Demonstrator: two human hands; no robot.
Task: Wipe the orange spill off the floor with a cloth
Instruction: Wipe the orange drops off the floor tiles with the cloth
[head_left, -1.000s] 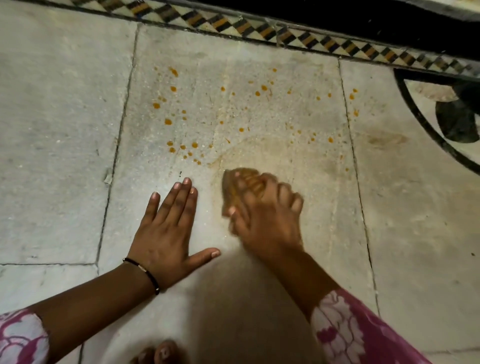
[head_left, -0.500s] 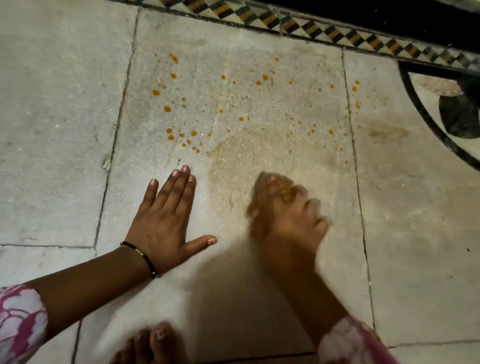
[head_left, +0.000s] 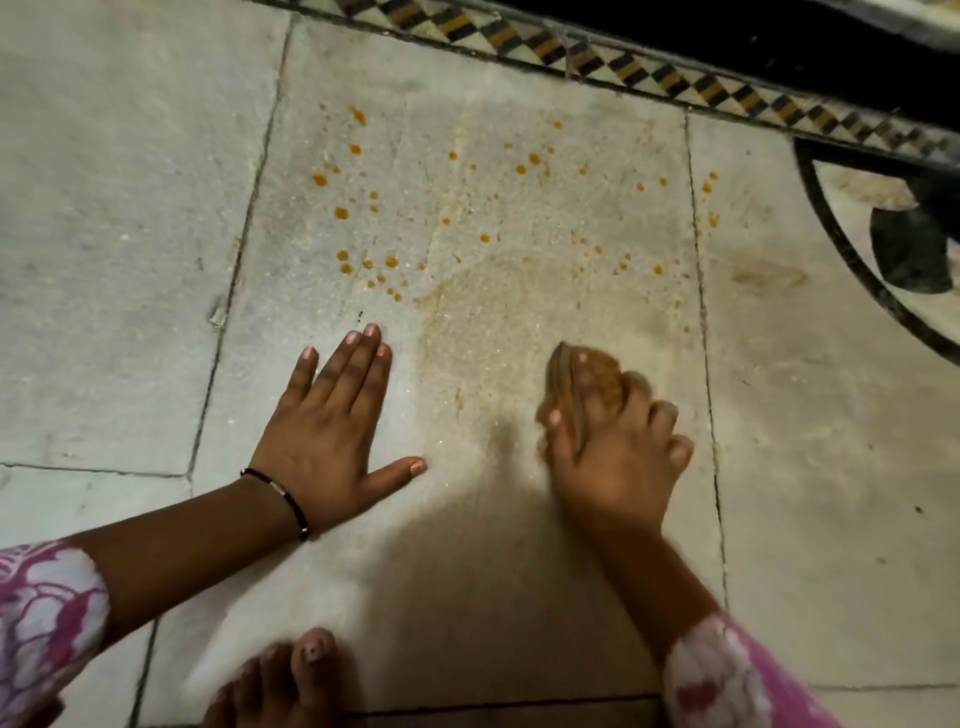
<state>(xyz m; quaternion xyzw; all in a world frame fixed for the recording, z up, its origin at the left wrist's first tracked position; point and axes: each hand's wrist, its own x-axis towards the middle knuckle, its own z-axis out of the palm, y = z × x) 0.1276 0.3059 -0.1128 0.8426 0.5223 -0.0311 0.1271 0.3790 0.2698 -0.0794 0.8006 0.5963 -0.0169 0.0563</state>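
From the head camera, the right hand (head_left: 610, 457) is low on the floor (head_left: 130, 260), a bit blurred. Its fingers (head_left: 582, 379) are curled over a small brownish cloth (head_left: 566, 371) and press it down on the stone. The left hand (head_left: 324, 436) lies flat beside it, fingers straight and together, thumb out, holding nothing. It looks like it props the person up. A bare foot (head_left: 291, 680) shows at the bottom edge.

The spill (head_left: 363, 234) is a lot of little orange drops, farther from the person than both hands. A pale orange smear (head_left: 498, 312) sits between the drops and the cloth.

I think the wiping is part done. The smear looks rubbed, but the drops are not cleaned yet. Next the cloth should be pushed forward, up over the drops, on the left side and the right side too.
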